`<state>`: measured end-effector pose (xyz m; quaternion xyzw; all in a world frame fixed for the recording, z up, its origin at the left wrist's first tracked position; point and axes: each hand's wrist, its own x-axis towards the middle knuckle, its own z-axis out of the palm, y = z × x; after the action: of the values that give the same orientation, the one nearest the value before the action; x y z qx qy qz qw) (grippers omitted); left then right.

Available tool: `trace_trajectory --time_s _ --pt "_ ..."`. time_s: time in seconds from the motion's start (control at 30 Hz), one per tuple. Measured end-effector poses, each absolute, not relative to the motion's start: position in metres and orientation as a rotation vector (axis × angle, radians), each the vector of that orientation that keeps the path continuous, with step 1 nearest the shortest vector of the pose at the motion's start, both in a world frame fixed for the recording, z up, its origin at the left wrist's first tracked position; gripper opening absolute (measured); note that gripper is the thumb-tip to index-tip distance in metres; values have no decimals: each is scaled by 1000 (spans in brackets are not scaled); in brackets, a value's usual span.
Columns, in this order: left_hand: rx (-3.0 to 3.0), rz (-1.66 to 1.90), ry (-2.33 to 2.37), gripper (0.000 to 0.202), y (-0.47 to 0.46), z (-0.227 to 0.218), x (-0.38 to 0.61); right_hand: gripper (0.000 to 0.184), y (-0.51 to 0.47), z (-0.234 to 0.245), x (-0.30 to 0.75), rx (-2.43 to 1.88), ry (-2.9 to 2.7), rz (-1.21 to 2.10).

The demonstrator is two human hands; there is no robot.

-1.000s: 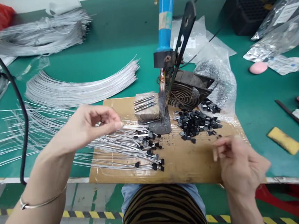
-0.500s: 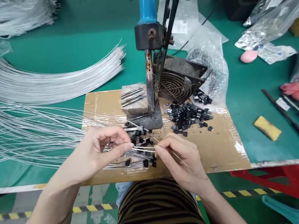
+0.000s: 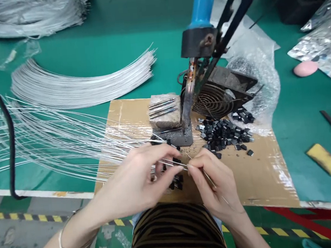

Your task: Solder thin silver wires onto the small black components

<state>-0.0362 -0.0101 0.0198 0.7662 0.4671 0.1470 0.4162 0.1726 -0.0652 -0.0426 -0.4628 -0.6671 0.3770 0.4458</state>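
Thin white wires [image 3: 173, 162] stretch between my two hands at the front of the cardboard. My left hand [image 3: 149, 175] is curled loosely around them, thumb and forefinger tips a little apart. At the wires' end, my right hand [image 3: 215, 181] pinches with thumb and forefinger. A thin strand [image 3: 209, 180], possibly solder, passes through my right hand and its tip sticks out above the fingers. Finished-looking wires with black connectors [image 3: 176, 183] lie under my left hand, partly hidden by it. Behind the hands stands a blue-handled soldering iron [image 3: 190, 79], its tip pointing down.
Loose black connectors [image 3: 224, 134] are heaped right of the iron, before a dark fan [image 3: 217, 92]. A wire bundle [image 3: 87, 86] lies back left; loose wires [image 3: 68, 144] spread below it. A block with metal tips [image 3: 164, 110] adjoins the iron. A yellow sponge [image 3: 326, 160] sits right.
The view has shifted, so the bench items appear further right. My left thumb and forefinger, closed on the wires before, are now slightly apart and nearer my right hand.
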Motion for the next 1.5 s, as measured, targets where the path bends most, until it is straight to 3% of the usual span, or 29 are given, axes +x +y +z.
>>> trace_trajectory --time_s 0.27,0.43,0.6,0.9,1.5 --pt "1772 406 1223 17 -16 10 -15 20 -64 -49 173 -1197 -1559 928" --pt "1605 504 1287 18 -17 3 -18 32 -62 -48 172 -1318 -1018 990" --pt "1516 534 1334 19 -14 2 -20 64 -61 -46 170 -1078 -683 1371" --pt "1500 557 1318 18 -12 3 -20 15 -61 -41 150 -1151 -751 1425" --pt "1516 581 1322 20 -19 2 -19 9 -61 -45 149 -1042 -505 1611"
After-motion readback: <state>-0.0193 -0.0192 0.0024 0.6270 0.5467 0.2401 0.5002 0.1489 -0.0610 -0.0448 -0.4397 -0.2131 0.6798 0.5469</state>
